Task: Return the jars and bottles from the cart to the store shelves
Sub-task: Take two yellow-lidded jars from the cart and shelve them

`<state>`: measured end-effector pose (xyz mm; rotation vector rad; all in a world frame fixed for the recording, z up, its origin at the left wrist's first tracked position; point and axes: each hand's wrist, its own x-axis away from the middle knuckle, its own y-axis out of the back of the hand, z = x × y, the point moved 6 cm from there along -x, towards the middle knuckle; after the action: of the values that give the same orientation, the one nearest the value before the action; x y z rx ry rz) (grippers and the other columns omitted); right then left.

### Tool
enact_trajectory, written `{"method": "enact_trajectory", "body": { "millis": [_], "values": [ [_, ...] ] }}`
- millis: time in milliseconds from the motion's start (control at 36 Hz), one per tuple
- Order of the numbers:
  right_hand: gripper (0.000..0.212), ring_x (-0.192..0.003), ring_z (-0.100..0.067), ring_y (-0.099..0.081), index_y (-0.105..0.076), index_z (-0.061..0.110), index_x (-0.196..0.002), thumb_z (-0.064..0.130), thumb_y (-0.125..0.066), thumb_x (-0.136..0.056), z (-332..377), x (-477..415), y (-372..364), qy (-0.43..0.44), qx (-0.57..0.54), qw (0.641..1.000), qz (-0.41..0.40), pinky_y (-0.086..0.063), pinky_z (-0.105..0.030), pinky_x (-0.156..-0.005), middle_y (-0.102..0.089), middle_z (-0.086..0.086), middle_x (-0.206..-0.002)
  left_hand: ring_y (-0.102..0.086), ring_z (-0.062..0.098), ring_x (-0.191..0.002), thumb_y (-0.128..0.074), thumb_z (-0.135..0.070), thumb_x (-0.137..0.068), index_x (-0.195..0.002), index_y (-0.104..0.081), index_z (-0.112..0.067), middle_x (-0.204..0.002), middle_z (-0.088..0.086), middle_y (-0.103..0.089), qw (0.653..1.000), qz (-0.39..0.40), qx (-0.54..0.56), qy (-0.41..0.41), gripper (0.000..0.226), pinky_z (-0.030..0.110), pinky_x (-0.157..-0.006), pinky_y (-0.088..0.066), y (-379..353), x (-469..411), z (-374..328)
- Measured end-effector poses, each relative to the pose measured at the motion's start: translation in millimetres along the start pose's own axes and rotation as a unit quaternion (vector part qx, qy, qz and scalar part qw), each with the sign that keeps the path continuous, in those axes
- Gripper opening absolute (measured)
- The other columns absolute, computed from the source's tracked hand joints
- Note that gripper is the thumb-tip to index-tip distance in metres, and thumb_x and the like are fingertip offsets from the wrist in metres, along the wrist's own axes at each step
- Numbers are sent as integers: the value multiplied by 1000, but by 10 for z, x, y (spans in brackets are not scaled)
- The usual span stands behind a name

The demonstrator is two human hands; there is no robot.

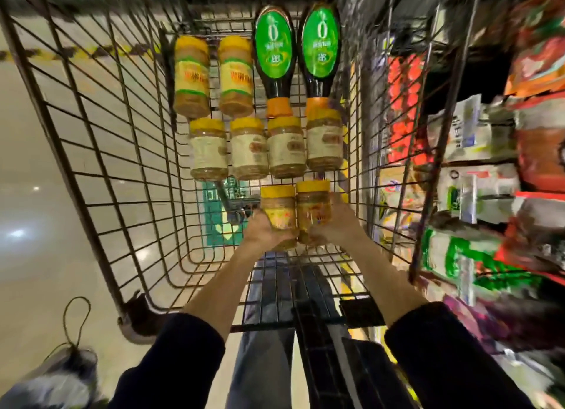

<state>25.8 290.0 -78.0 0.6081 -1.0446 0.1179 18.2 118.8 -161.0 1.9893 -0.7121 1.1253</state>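
I look down into a wire cart (pixel 101 151). My left hand (pixel 263 233) grips a yellow-lidded jar (pixel 278 208) near the cart's near end. Right beside it, my right hand (pixel 334 225) grips a second yellow-lidded jar (pixel 313 207); the two jars touch. Beyond them lies a row of several jars with pale labels (pixel 247 148). Farther still lie two jars with yellow labels (pixel 214 77) and two dark bottles with green labels (pixel 298 49), orange caps pointing towards me.
Store shelves (pixel 477 151) packed with bagged goods run along the cart's right side, blurred. Glossy floor (pixel 33 194) lies to the left. A dark bag with a cord (pixel 73 356) sits at the lower left. The folded child seat grid (pixel 305 292) is below my wrists.
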Motion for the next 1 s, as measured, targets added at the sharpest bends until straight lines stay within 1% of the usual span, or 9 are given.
{"method": "enact_trajectory", "body": {
  "millis": [83, 167, 222, 361, 472, 556, 667, 806, 1000],
  "values": [
    [74, -110, -29, -57, -37, 9, -127, 14, -80, -68, -30, -33, -38, -22, -2, 1000, 10, -46, -35, -92, -61, -11, -116, -65, 11, -99, -77, -71, -37, -106, -64, -32, -105, -7, -70, 999, 30, 36, 11, 81, 32, -93, -51, -8, -77, 105],
    [86, -118, -31, -51, -27, 9, -134, 22, -81, -68, -81, -67, -82, -52, 5, 998, 19, -43, -39, -97, -54, -12, -126, -66, 7, -80, -85, -32, -59, -82, -68, -32, -88, -5, -71, 997, 32, 63, 11, 29, 27, -80, -54, 272, 350, -173],
    [87, -120, -31, -50, -28, 9, -134, 24, -81, -68, -121, -82, -108, -72, -2, 997, 22, -42, -36, -97, -53, -11, -128, -63, 2, -73, -84, -27, -64, -77, -65, -34, -81, -7, -69, 996, 35, 79, -11, 23, 22, -73, -52, 352, 445, -213],
    [78, -120, -28, -50, -34, 8, -131, 25, -80, -71, -163, -50, -141, -100, -32, 994, 17, -41, -33, -96, -54, -9, -128, -67, 7, -93, -84, -33, -62, -100, -69, -27, -96, -6, -72, 989, 54, 133, -47, 41, 30, -92, -50, 533, 651, -232],
    [77, -119, -29, -51, -39, 10, -130, 25, -82, -68, -203, -40, -175, -109, -66, 992, -3, -40, -36, -99, -56, -8, -125, -68, 13, -97, -86, -44, -53, -103, -69, -24, -100, -2, -73, 986, 55, 146, -60, 57, 40, -96, -50, 695, 757, -217],
    [78, -113, -24, -56, -44, 10, -124, 21, -86, -59, -233, -53, -229, -114, -102, 988, -5, -45, -43, -100, -60, -4, -117, -68, 10, -96, -86, -39, -56, -103, -68, -22, -99, -2, -73, 984, 64, 151, -61, 52, 34, -93, -51, 768, 824, -217],
    [80, -114, -28, -57, -50, 12, -120, 23, -90, -52, -268, -121, -258, -127, -100, 987, -21, -47, -46, -98, -62, -8, -119, -66, -8, -77, -83, -25, -65, -87, -63, -34, -87, -12, -71, 983, 49, 161, -73, 31, 12, -74, -49, 851, 890, -256],
    [68, -107, -25, -60, -58, 10, -115, 26, -88, -56, -228, -124, -250, -130, -90, 987, -19, -50, -34, -92, -65, -9, -116, -66, 11, -95, -87, -37, -52, -89, -64, -33, -98, -2, -72, 982, 22, 176, -72, 44, 30, -91, -51, 925, 981, -262],
    [65, -98, -21, -60, -58, 8, -112, 27, -88, -57, -83, 85, -158, -89, -117, 989, -18, -50, -30, -87, -63, -4, -105, -67, 13, -93, -86, -21, -61, -89, -64, -29, -95, -1, -72, 979, 3, 191, -71, 37, 27, -88, -52, 1005, 1211, -294]
  ]
}}
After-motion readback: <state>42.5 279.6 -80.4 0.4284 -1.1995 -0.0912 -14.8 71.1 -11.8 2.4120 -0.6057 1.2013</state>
